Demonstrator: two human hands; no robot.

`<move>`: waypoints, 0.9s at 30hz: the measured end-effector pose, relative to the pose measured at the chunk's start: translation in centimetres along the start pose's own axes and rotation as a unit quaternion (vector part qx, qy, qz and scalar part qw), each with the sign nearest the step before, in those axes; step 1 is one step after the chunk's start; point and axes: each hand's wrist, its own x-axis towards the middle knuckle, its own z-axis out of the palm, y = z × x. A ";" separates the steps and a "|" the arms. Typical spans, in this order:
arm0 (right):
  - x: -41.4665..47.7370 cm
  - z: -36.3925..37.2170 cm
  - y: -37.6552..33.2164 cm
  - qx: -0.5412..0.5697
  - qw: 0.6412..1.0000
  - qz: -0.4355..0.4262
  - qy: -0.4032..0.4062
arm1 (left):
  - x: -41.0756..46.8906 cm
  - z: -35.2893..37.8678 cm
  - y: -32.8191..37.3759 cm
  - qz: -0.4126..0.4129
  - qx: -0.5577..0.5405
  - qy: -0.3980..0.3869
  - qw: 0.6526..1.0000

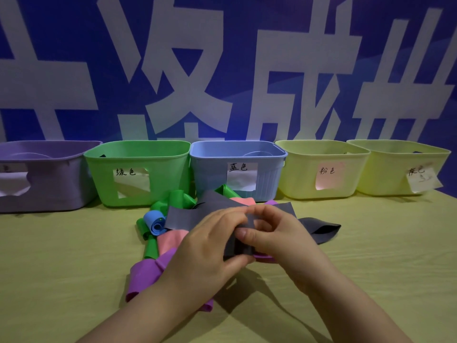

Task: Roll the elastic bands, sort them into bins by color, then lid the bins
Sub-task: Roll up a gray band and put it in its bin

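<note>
- Behind everything I see a blue backdrop [247, 21] printed with huge white characters. In front of it is a pale, wood-grained desk [371, 243].
- Five bins stand in a row along the far edge of the desk, all open at the top. Each has a paper label with handwriting on its front.
- From the left they are a purple bin [49, 189], a green bin [163, 186], a blue bin [212, 177] and two pale yellow ones. The nearer yellow bin [296, 179] has a pinkish label, and the end yellow bin [385, 174] sits by the far right corner.
- A loose heap of elastic bands lies mid-desk, just in front of the green and blue bins.
- In the heap I can make out curled green bands [178, 198], a small blue roll [154, 220], a pink band [170, 240] and a wide purple band [146, 271] nearest me.
- My left hand [210, 246] and right hand [282, 233] meet above the heap, and both grip a grey band [239, 247].
- The left hand's fingers curl over the band's top, with the thumb under it.
- The right hand's thumb presses on the folded front, and its fingers are tucked behind.
- The band's free length trails left over the heap. More grey material [319, 230] lies on the desk to the right; I cannot tell whether it is the same band.
</note>
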 end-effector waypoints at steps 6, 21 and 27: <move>0.0 -0.9 -0.4 0.077 0.995 0.038 -0.054 | 0.1 0.0 -0.5 -0.012 -0.028 -0.004 1.000; 0.0 -0.6 -0.1 -0.006 0.998 0.019 -0.056 | 0.0 -0.2 -0.4 -0.013 -0.035 -0.011 0.999; 0.0 -1.6 -0.4 0.074 0.990 0.032 -0.117 | 0.4 -1.0 -0.7 -0.006 -0.066 -0.027 0.997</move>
